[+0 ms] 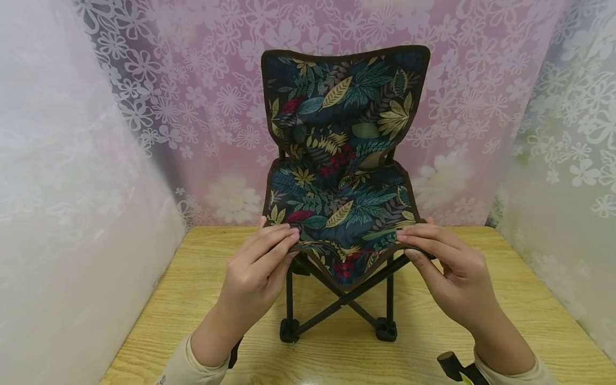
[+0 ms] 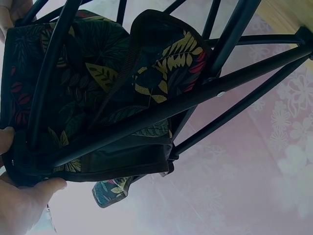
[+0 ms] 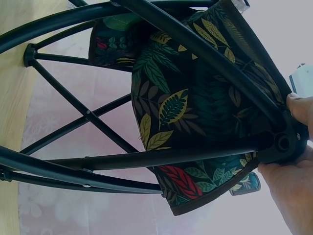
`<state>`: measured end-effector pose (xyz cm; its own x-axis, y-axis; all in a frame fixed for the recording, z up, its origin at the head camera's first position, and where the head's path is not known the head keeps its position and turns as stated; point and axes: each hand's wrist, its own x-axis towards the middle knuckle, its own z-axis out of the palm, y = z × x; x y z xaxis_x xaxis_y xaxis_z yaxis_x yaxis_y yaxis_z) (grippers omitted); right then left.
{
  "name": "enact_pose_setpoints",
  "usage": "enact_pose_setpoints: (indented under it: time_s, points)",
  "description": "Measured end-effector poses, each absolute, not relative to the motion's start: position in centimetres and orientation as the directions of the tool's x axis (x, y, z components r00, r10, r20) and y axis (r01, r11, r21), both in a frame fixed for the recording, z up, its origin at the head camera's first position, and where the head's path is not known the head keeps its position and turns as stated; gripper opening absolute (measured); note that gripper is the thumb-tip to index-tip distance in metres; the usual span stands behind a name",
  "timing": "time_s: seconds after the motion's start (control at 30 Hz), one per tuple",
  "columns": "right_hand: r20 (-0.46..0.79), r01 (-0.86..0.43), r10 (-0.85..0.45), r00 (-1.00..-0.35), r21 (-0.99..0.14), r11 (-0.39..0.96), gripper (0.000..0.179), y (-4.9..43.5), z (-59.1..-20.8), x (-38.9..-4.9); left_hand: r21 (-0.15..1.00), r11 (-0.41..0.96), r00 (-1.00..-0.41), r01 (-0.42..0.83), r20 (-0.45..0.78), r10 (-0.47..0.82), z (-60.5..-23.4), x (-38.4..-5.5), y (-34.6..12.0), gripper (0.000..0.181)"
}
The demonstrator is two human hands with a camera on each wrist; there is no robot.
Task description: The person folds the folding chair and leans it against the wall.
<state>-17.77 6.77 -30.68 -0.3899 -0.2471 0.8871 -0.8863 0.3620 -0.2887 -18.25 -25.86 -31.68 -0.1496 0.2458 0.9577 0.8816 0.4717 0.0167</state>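
Note:
A small folding chair (image 1: 339, 214) with dark leaf-print fabric stands upright, its backrest (image 1: 337, 96) at the far side. Its seat sags in the middle, above crossed black legs (image 1: 344, 299). My left hand (image 1: 255, 270) grips the seat's front left corner, fingers over the fabric. At the front right corner, my right hand (image 1: 452, 272) holds on the same way. The left wrist view shows a thumb (image 2: 51, 188) beside the black corner joint (image 2: 29, 156). In the right wrist view, fingers and thumb close around the other corner joint (image 3: 286, 142).
The chair's feet (image 1: 290, 330) rest on a wood-grain table (image 1: 202, 299). Behind it hangs a pink floral curtain (image 1: 216, 107), with pale sheets (image 1: 72, 187) at both sides. A dark cylindrical piece (image 1: 449, 365) shows by the right wrist.

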Motion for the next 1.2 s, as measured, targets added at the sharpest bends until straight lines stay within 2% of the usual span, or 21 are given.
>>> enact_pose_setpoints:
  time_s: [0.33,0.6,1.2]
  points:
    - [0.89,-0.887,-0.246,-0.384,-0.281,0.368,0.026,6.1,-29.9,-17.8,0.028,0.479,-0.164,0.877,0.955,0.245,-31.2,-18.3,-25.8,0.023]
    - [0.886,-0.888,-0.242,-0.395,-0.302,0.345,0.022,5.6,-29.5,-17.6,0.031,0.481,-0.164,0.876,0.958,0.236,-30.9,-18.3,-25.9,0.022]
    - [0.909,-0.906,-0.229,-0.349,-0.264,0.331,0.03,4.6,-28.8,-17.8,0.017,0.476,-0.149,0.879,0.959,0.242,-30.1,-18.4,-24.9,0.021]
